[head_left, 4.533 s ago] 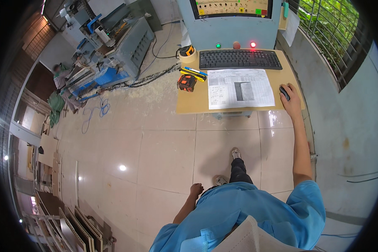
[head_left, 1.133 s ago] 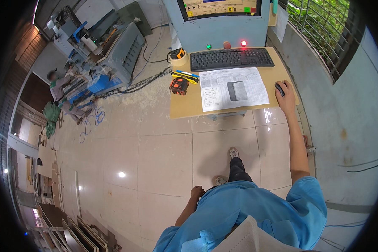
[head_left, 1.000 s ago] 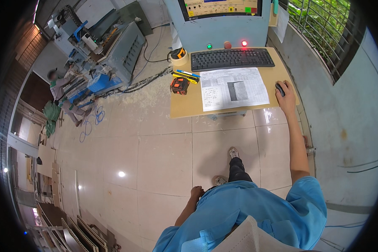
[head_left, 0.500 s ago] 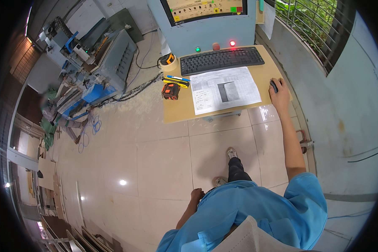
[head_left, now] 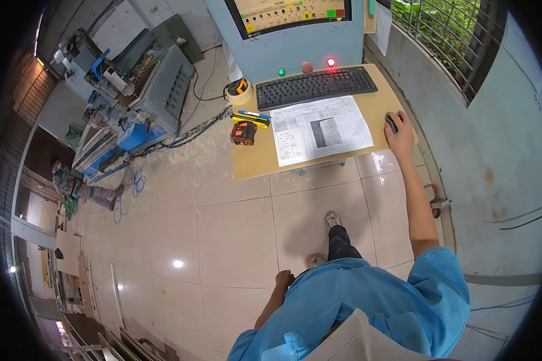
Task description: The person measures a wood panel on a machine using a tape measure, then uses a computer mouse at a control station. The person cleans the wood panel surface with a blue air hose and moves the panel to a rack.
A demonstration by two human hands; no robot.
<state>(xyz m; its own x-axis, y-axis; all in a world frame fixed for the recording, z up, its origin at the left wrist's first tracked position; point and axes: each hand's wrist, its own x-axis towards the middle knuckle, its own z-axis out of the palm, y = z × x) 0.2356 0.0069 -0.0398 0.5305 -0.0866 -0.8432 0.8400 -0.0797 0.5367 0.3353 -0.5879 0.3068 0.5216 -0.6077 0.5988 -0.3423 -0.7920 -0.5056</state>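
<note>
My right hand is closed over a black computer mouse at the right edge of a tan table. My left hand hangs low beside my body, its fingers curled in; the palm is hidden, and whether it holds anything does not show. Left of the mouse lies a printed sheet with a dark picture on it. Behind the sheet sits a black keyboard. A black and orange tape measure rests at the table's left side, below a yellow utility knife and a blue pen.
Behind the keyboard rises a pale blue console with a lit screen and buttons. A tape roll has another tape measure in it. Far left, a person is low beside a large machine. A barred window is at right.
The person by the machine has shifted lower and toward the left. My view has tilted slightly; my right hand stays on the mouse and my left hand hangs as before.
</note>
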